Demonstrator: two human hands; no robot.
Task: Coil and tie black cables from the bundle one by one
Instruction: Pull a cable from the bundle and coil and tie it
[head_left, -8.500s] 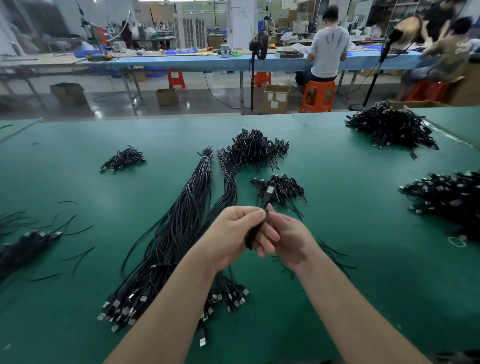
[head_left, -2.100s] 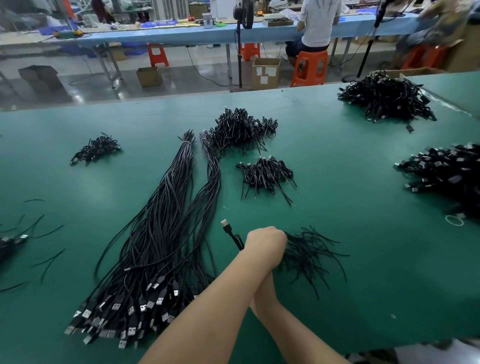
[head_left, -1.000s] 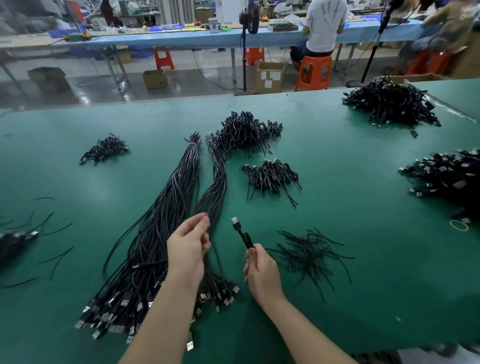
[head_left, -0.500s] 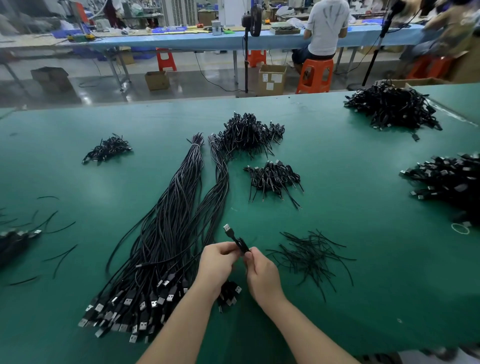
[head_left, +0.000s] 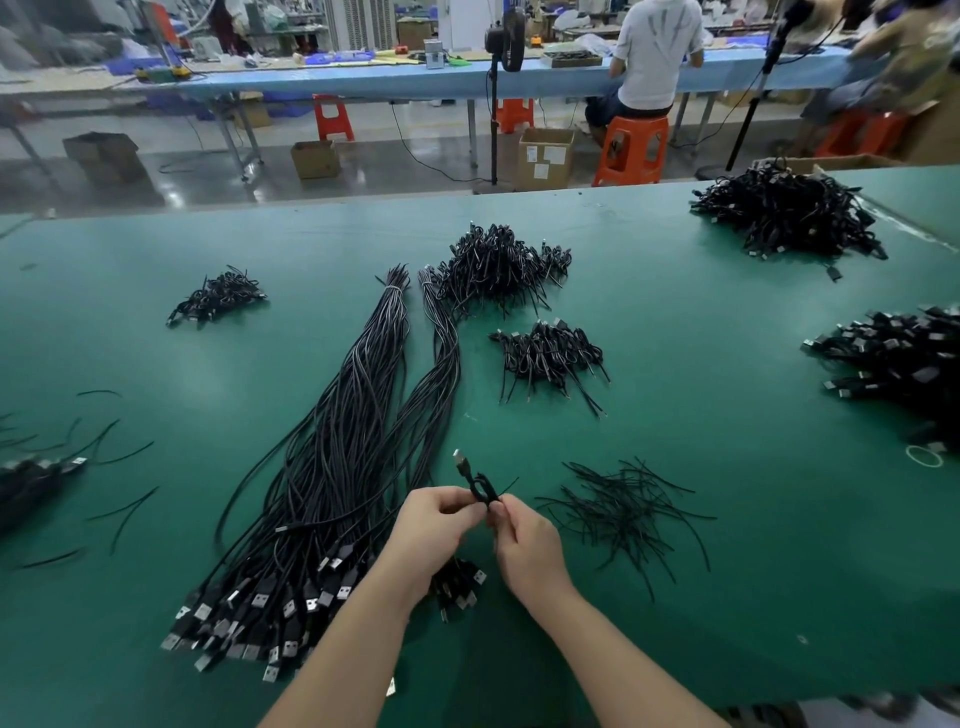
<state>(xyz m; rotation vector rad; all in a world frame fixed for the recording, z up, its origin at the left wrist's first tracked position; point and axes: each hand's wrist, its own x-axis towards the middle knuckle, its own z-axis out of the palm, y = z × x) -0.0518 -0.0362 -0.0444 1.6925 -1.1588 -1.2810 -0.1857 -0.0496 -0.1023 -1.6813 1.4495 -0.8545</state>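
Two hands meet low center of the frame. Your left hand (head_left: 434, 525) and right hand (head_left: 524, 540) both have fingers curled, pinching the coiled cable (head_left: 480, 488) between them, above the green table (head_left: 727, 571). Its USB plug (head_left: 459, 458) sticks up and leftward from the coil; a thin tie end pokes out to the right of the coil.

Left of your hands, the long cable bundle (head_left: 343, 467) lies on the table, plug ends fanned at lower left, far ends tied near upper center. Right of your hands lies a loose scatter of black ties (head_left: 623, 512).

Farther up, center: a small pile of coiled cables (head_left: 548, 353), then a bigger pile (head_left: 498, 267) behind it. Another little pile (head_left: 215, 299) sits upper left. Large heaps sit at right edge (head_left: 893, 356) and upper right (head_left: 784, 210).

Beyond the table, a person on an orange stool (head_left: 631, 148) sits at a blue bench.
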